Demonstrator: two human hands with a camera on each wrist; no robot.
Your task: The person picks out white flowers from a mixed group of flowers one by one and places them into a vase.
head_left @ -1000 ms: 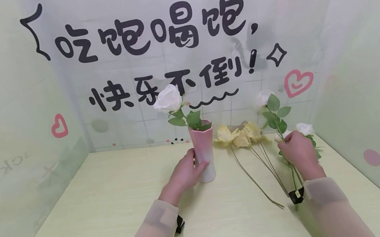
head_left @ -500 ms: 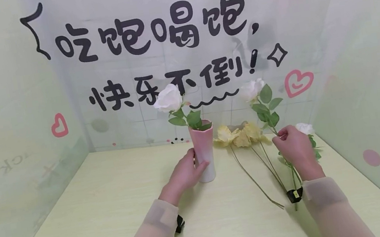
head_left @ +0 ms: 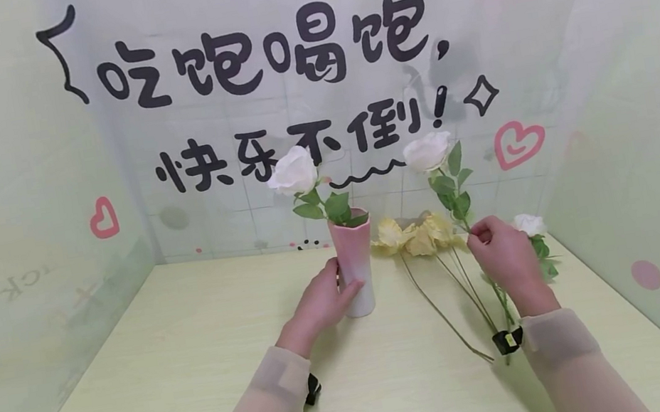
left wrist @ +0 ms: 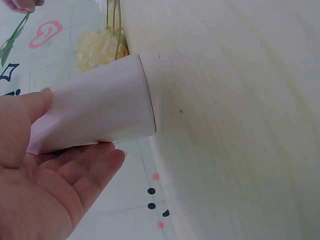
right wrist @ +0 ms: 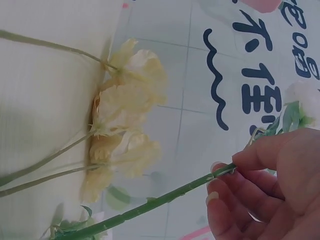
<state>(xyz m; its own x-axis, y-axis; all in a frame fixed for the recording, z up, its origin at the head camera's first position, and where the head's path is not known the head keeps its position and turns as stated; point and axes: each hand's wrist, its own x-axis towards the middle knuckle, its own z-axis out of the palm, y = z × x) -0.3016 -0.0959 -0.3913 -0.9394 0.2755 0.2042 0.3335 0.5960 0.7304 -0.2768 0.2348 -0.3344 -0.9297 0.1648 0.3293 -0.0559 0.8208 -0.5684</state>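
Observation:
A pink-to-white vase (head_left: pixel 354 260) stands upright on the table, one white rose (head_left: pixel 294 172) leaning left out of its mouth. My left hand (head_left: pixel 322 299) holds the vase low on its side, thumb across the front; in the left wrist view its fingers (left wrist: pixel 100 172) lie along the pale wall. To the right, my right hand (head_left: pixel 507 261) pinches the green stem (right wrist: pixel 165 198) of a second white rose (head_left: pixel 428 151) between thumb and fingertips. This rose is raised, its bloom up and tilted left, with the stem running down below the hand.
Several yellow flowers (head_left: pixel 419 236) lie by the back wall, thin stems toward the front. Another white rose (head_left: pixel 529 225) with leaves lies at the right, partly behind the right hand. Printed sheets surround the table (head_left: pixel 203 384) on the back and both sides.
My right hand has lifted the white rose slightly and moved it left, toward the vase; its bloom now shows fully. My left hand and the vase have stayed in place.

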